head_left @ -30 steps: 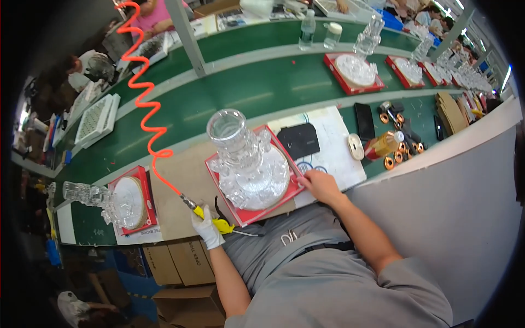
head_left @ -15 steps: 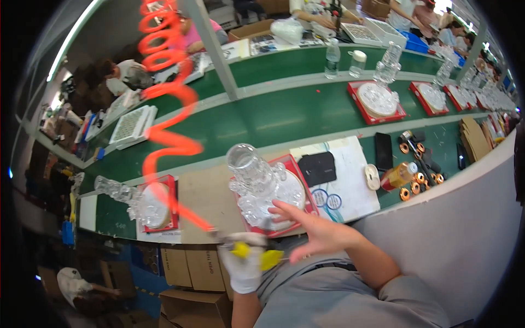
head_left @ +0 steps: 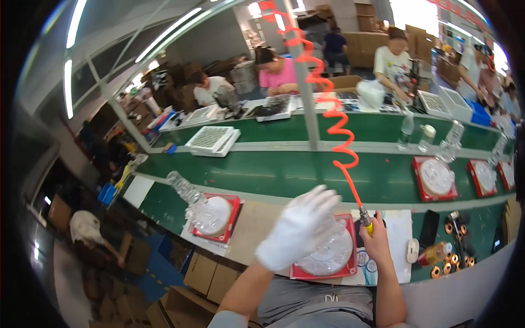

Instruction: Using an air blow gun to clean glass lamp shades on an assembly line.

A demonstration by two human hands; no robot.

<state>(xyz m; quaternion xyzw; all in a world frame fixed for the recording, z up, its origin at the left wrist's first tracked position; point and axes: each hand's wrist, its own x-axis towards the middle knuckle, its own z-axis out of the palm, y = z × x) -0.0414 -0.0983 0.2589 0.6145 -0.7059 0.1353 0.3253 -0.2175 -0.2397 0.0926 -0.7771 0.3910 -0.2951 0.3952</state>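
My right hand [head_left: 376, 244] is bare and closed around a yellow air blow gun [head_left: 369, 227]. An orange coiled hose [head_left: 343, 134] comes down to the gun's metal fitting. My left hand [head_left: 298, 227], in a white glove, has its fingers stretched out over a clear, lobed plastic or glass piece [head_left: 334, 247]. That piece lies on a round pale disc in a red square tray [head_left: 350, 268] before me. The glove covers much of the piece, including any neck, and I cannot tell whether it touches it. The gun is just right of the tray.
Left stands another red tray [head_left: 234, 220] with a clear necked piece [head_left: 185, 187]. Farther right are a white sheet [head_left: 402, 240], a black phone [head_left: 429, 228], an amber bottle [head_left: 436, 255] and copper-coloured rings [head_left: 436, 271]. Co-workers sit beyond the green bench [head_left: 262, 170].
The blow gun has passed from my gloved left hand to my bare right hand. My left hand is now over the clear piece. The whole view has shifted, showing more of the room.
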